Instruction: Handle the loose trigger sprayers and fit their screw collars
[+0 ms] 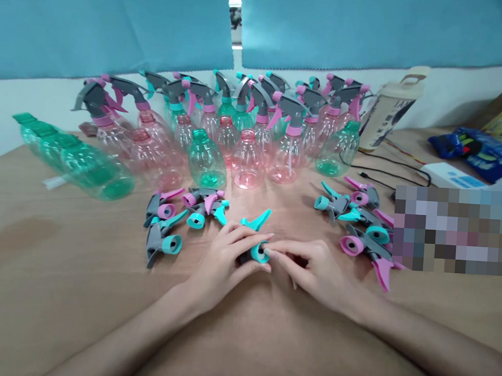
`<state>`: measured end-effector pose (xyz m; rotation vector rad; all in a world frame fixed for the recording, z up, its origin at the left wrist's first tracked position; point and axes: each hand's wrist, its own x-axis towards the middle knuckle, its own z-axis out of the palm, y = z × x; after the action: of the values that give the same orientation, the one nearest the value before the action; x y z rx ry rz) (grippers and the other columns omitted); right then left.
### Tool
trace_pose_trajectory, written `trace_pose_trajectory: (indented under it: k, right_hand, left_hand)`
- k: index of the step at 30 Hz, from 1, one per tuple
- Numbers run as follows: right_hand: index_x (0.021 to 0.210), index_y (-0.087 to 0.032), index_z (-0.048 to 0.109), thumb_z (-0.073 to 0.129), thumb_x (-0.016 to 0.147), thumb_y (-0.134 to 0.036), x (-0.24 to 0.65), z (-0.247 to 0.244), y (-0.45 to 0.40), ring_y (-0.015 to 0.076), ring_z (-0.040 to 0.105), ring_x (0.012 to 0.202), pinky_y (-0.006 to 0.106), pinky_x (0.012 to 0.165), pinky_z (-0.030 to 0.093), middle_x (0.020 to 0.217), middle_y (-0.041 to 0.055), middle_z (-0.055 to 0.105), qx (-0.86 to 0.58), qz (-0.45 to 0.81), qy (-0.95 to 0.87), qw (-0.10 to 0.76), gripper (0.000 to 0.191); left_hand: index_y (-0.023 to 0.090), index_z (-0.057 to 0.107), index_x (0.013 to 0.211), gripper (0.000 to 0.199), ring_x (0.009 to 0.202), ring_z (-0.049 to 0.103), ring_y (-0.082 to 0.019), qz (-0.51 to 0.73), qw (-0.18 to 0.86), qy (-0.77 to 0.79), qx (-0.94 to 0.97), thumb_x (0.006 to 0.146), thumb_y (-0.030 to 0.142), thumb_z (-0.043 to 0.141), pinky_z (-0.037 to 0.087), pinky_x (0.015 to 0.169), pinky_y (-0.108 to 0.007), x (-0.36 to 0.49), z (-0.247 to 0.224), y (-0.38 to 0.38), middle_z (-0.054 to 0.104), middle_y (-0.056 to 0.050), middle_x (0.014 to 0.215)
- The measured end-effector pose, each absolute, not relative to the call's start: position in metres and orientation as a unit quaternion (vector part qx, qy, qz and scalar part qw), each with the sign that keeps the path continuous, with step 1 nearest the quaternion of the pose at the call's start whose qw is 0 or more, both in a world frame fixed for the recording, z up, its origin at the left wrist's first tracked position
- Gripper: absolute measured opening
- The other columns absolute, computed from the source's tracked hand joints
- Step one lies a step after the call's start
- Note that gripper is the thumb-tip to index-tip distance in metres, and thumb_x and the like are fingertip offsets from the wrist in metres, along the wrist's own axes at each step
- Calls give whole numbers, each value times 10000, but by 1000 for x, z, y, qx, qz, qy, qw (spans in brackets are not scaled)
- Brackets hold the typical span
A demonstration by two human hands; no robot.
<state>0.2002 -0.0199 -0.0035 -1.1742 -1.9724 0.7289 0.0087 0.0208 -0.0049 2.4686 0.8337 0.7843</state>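
My left hand (225, 257) grips a grey and turquoise spray head (260, 252), its turquoise collar facing me and its trigger pointing up and right. At the collar's opening, the thumb and forefinger of my right hand (310, 265) are pinched together; whatever is between them is too small to make out. Several loose spray heads with pink or turquoise collars lie left of my hands (171, 244) and right of them (352, 246). Behind them stand clear pink and green bottles, some open, like the green bottle (207, 165), others with spray heads fitted, like the pink bottle (287, 156).
Green bottles (94, 173) lean or lie in a row at the left. At the back right are a cream tumbler (387, 114), black cables (405, 165), a blue packet (482, 154) and a white box (456, 175). A blurred patch covers the table's right side.
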Motion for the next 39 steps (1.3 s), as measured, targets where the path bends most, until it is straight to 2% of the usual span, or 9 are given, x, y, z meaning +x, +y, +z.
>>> trace_pose_trajectory:
  k: [2,7,10,18,26,29,33,39]
  right_hand:
    - [852,-183,677,520,883,-161,201,-4,-17,68,596,580,165,575,440,754,-35,704,-443,300,-760,370,162]
    - [932,-191,652,498,889,-136,204,-10,-12,82,628,767,175,704,453,912,-13,706,-386,279,-798,369,169]
    - [1011,-194,618,513,879,-142,203,-13,-11,101,632,783,203,714,461,967,4,698,-381,242,-819,355,177]
    - [996,-176,572,480,888,-156,203,-16,-11,128,625,767,240,708,476,920,34,687,-349,174,-842,372,143]
    - [978,-191,527,400,908,-117,206,-8,-11,112,592,796,221,723,438,943,14,652,-359,224,-853,305,163]
    - [958,-189,519,387,922,-163,206,-6,-12,114,580,743,222,675,422,880,14,642,-356,216,-865,280,140]
    - [874,-185,531,333,932,-184,206,-7,-13,128,545,636,239,586,376,713,9,601,-354,143,-895,230,206]
    - [886,-199,540,386,888,-177,206,-6,-12,138,555,642,246,590,363,717,5,605,-372,98,-894,231,156]
  left_hand:
    - [205,572,1172,387,940,481,-194,279,208,289,892,803,282,662,419,868,-356,9,-5,22,620,-36,1040]
    - [223,558,1183,387,964,475,-200,266,228,270,897,813,294,647,422,873,-360,6,-5,25,617,-36,1055]
    - [232,552,1175,377,968,472,-196,261,231,272,897,815,286,648,420,874,-351,5,-4,25,611,-28,1053]
    - [236,578,1112,302,950,484,-192,263,245,290,887,820,265,648,430,848,-341,10,-1,21,611,-19,1018]
    - [190,611,947,160,947,484,-205,251,218,280,901,821,280,646,447,843,-347,11,-2,21,617,-39,973]
    - [196,611,992,168,952,490,-207,252,214,280,901,850,287,608,451,843,-354,11,-3,21,622,-43,976]
    - [236,569,1146,276,967,494,-198,265,212,281,898,875,292,573,443,858,-357,10,-5,21,616,-40,1029]
    - [225,558,1162,281,967,497,-199,259,213,284,898,888,286,550,441,866,-367,11,-4,20,622,-46,1043]
